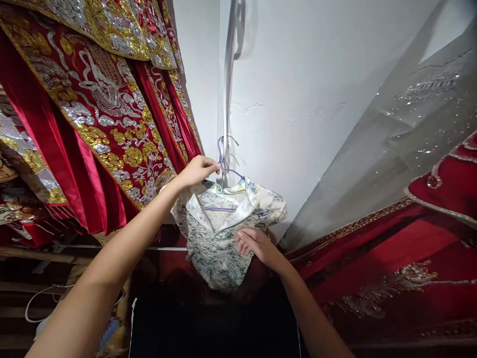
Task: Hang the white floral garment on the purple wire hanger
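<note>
A patterned short-sleeved shirt (219, 248) with a pale collar hangs on a thin purple hanger (219, 208) in front of me. With my left hand (199, 171) I pinch the hanger just below its hook, beside the shirt's collar. Above that grip the hook curves up close to the white wall; whether it rests on anything I cannot tell. My right hand (257, 244) lies at the shirt's front, on the right side of the chest, fingers curled against the cloth. Its fingertips are partly hidden, so how much fabric they hold is unclear.
Red cloth hangings with gold and silver embroidery (112, 109) hang on the left. The white wall (298, 89) stands behind the shirt. To the right are a sheer glittering fabric (402, 124) and red beaded cloth (391, 268). Wooden slats (33, 256) show low on the left.
</note>
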{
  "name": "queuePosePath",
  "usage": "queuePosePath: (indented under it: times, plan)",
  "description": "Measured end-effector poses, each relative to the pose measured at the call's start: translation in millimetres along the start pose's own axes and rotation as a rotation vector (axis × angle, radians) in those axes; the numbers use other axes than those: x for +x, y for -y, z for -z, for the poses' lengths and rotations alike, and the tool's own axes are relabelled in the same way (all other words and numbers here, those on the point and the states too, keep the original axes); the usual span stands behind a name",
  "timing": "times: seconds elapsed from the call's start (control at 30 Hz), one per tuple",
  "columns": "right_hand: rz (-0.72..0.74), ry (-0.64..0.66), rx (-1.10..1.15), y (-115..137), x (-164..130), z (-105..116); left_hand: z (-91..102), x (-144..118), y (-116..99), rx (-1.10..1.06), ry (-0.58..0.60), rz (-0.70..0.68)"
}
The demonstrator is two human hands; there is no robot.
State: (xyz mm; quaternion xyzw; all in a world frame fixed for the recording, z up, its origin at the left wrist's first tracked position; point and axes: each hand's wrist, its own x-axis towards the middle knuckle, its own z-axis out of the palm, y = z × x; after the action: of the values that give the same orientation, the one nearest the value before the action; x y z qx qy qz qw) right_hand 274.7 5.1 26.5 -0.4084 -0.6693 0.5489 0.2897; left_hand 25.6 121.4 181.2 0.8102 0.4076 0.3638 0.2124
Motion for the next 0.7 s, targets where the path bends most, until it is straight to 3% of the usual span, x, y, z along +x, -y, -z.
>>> queuePosePath:
  times: [0.23,0.3,0.37,0.47,0.53,0.6,0.63,0.7]
  plan:
    - [-0.327,-0.172,-0.348,-31,80,-46,-19.5,-1,0,0.371,-0.218,-0.117]
    - [-0.386,-0.203,-0.369,-41,95,-54,-27.3,-13,3,0.431,-0.350,-0.193]
    - [-0.400,-0.230,-0.362,-51,98,-58,-44.1,-40,10,0.386,-0.491,-0.287]
    - [-0.367,-0.297,-0.334,-67,87,-62,-98.1,-107,28,0.153,-0.624,-0.327]
    - [-0.334,-0.350,-0.317,-76,75,-67,-148.9,-155,44,0.011,-0.643,-0.138]
    - [-0.286,-0.401,-0.289,-83,64,-74,-198.6,-191,60,-0.156,-0.716,0.166]
    - [-0.252,-0.426,-0.261,-85,59,-78,-219.4,-202,66,-0.231,-0.706,0.295]
    - [-0.173,-0.461,-0.189,-88,51,-86,-248.5,-212,74,-0.358,-0.604,0.389]
